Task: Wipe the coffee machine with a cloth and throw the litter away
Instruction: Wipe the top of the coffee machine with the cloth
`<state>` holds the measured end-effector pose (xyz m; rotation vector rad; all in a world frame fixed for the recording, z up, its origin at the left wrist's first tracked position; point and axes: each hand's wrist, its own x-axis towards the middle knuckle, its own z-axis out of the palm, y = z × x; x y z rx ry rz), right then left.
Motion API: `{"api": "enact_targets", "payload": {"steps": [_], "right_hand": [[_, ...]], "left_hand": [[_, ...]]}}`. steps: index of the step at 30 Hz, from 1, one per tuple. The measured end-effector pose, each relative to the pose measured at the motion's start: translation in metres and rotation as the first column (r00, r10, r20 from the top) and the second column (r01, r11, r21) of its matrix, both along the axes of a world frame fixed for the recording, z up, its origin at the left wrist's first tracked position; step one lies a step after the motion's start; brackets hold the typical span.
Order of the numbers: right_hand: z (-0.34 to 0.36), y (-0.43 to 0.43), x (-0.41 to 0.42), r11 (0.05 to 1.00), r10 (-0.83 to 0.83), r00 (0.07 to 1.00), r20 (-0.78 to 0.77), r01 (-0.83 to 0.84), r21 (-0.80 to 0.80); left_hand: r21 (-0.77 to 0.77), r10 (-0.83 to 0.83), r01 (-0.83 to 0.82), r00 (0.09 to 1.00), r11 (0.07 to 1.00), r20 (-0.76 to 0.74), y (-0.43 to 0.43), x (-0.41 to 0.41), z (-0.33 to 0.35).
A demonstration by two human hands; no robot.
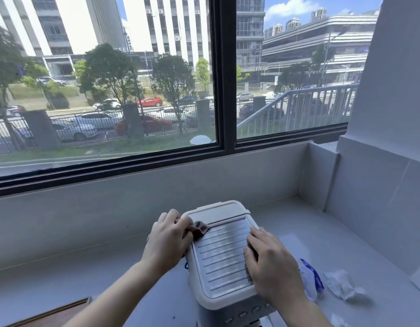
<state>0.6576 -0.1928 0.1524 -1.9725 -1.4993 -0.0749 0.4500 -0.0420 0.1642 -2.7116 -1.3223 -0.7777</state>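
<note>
Left hand (pixel 170 234) bunches a brown cloth (pixel 199 230) on the coffee machine (pixel 222 258) (no readable labels); right hand (pixel 272 263) rests flat, fingers spread.

coffee machine (pixel 224 263): you see a creamy white body, and the top is silver-grey with straight lines running across it.
cloth (pixel 199 230): your cloth is brown.
table (pixel 74 274): it is pale grey-white.
plastic wrapper (pixel 311 278): it is white with bright blue marks.
crumpled paper (pixel 343 285): it is white.
wooden board (pixel 55 313): it is dark brown with a lighter brown edge.
window frame (pixel 225 74): it is black.
</note>
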Motion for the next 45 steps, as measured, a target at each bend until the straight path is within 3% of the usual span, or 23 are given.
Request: {"api": "enact_targets", "payload": {"steps": [4,7,10,17,19,20,22,24,25,26,27,28,29,30,31,32,33,36,39,42,45], "right_hand": [[-0.001,-0.001,0.0,0.999,0.002,1.0,-0.02,-0.001,0.037],[0.0,-0.001,-0.001,0.999,0.0,0.999,-0.036,0.001,0.039],[0.0,-0.002,0.0,0.999,0.011,0.999,-0.031,-0.01,0.051],[-0.001,-0.003,-0.001,0.996,-0.009,0.996,-0.087,0.017,0.093],[0.005,-0.005,0.005,0.997,0.018,0.978,-0.208,-0.002,0.076],[0.012,-0.008,0.008,0.998,0.043,0.95,-0.31,-0.027,0.056],[0.029,-0.016,0.009,0.984,0.177,0.769,-0.614,-0.128,0.123],[0.041,-0.025,0.007,0.929,0.369,0.55,-0.749,-0.238,0.284],[0.045,-0.031,0.007,0.89,0.455,0.539,-0.709,-0.313,0.333],[0.046,-0.035,0.006,0.861,0.507,0.601,-0.618,-0.393,0.323],[0.046,-0.037,0.004,0.853,0.519,0.701,-0.488,-0.46,0.247],[0.044,-0.037,0.002,0.863,0.501,0.804,-0.319,-0.489,0.124],[0.04,-0.035,0.001,0.879,0.474,0.867,-0.151,-0.477,0.017],[0.036,-0.032,0.0,0.887,0.459,0.888,-0.035,-0.46,-0.035],[0.032,-0.029,0.002,0.89,0.456,0.89,0.007,-0.455,-0.038],[0.029,-0.026,0.006,0.895,0.445,0.895,-0.003,-0.445,-0.023],[0.027,-0.02,0.012,0.911,0.412,0.911,-0.027,-0.412,-0.002],[0.029,0.009,0.041,0.976,0.215,0.976,-0.025,-0.216,-0.035],[0.037,0.05,0.047,0.993,0.045,0.997,0.06,-0.038,-0.113],[0.048,0.092,0.032,0.995,0.099,0.992,0.083,-0.1,0.006],[0.058,0.127,0.007,0.943,0.332,0.942,0.052,-0.333,0.02]], "left_hand": [[0.111,-0.044,0.064,0.984,0.992,-0.171,-0.011,0.03,0.012],[0.052,0.054,-0.043,0.974,0.998,-0.222,-0.01,0.067,0.025],[0.011,0.132,-0.132,0.975,0.991,-0.181,-0.018,0.074,0.029],[0.038,-0.124,0.126,0.99,0.991,-0.061,-0.106,0.05,0.005],[-0.04,-0.109,0.113,0.99,0.993,0.09,-0.126,0.059,0.011],[-0.155,-0.072,0.108,0.973,0.982,0.221,-0.134,0.065,0.018],[-0.424,0.06,0.237,0.813,0.874,0.579,-0.142,0.078,0.032],[-0.522,0.216,0.389,0.605,0.759,0.766,-0.15,0.088,0.047],[-0.557,0.297,0.503,0.507,0.661,0.81,-0.152,0.088,0.051],[-0.536,0.366,0.654,0.393,0.534,0.844,-0.148,0.086,0.05],[-0.454,0.405,0.793,0.29,0.405,0.867,-0.142,0.082,0.047],[-0.431,0.42,0.818,0.262,0.382,0.869,-0.135,0.075,0.048],[-0.441,0.348,0.771,0.3,0.459,0.888,-0.127,0.066,0.046],[-0.458,0.206,0.641,0.43,0.616,0.879,-0.12,0.057,0.041],[-0.399,0.079,0.448,0.581,0.8,0.81,-0.111,0.049,0.032],[-0.286,-0.003,0.281,0.717,0.916,0.697,-0.104,0.044,0.024],[-0.186,-0.06,0.192,0.834,0.964,0.549,-0.097,0.04,0.015],[-0.227,-0.109,0.152,0.975,0.962,0.194,-0.092,0.042,-0.006],[-0.236,-0.066,0.085,0.994,0.968,0.085,-0.093,0.043,-0.012],[-0.222,-0.06,0.074,0.996,0.972,0.071,-0.092,0.041,-0.01],[-0.197,-0.069,0.078,0.996,0.977,0.053,-0.091,0.042,-0.011]]}}
